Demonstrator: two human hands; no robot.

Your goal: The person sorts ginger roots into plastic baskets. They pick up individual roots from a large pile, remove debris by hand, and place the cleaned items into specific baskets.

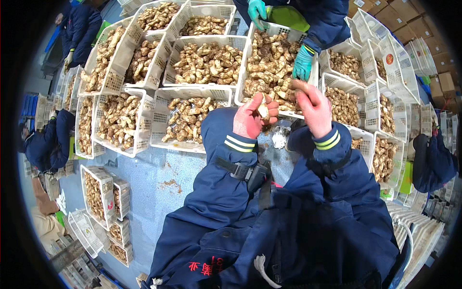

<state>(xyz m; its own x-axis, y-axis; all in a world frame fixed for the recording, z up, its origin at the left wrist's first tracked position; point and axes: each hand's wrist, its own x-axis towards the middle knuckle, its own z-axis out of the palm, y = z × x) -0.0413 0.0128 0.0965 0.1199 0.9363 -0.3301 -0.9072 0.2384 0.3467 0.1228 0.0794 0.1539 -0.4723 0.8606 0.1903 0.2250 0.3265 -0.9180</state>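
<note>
My left hand (pixel 248 120), pink-gloved, is curled round a pale knobbly mushroom (pixel 263 109) just over the near edge of a white plastic crate (pixel 243 72) heaped with brown-and-cream mushrooms (pixel 272 58). My right hand (pixel 313 108), also pink-gloved, is raised at that crate's right side, fingers stretched toward the heap and apart from the thumb; its fingertips are slightly blurred, with nothing clearly held. Across the crate, a co-worker in navy (pixel 325 21) has one teal-gloved hand (pixel 302 62) on its right part and the other (pixel 256 9) at its far edge.
More crates of mushrooms (pixel 202 62) surround that one, on both sides and behind. Others (pixel 98 197) stand lower left on the blue floor (pixel 159 183). Co-workers (pixel 45 144) (pixel 433 164) bend at both sides. Cardboard boxes (pixel 404 14) are stacked upper right; white stacked items (pixel 414 231) lie lower right.
</note>
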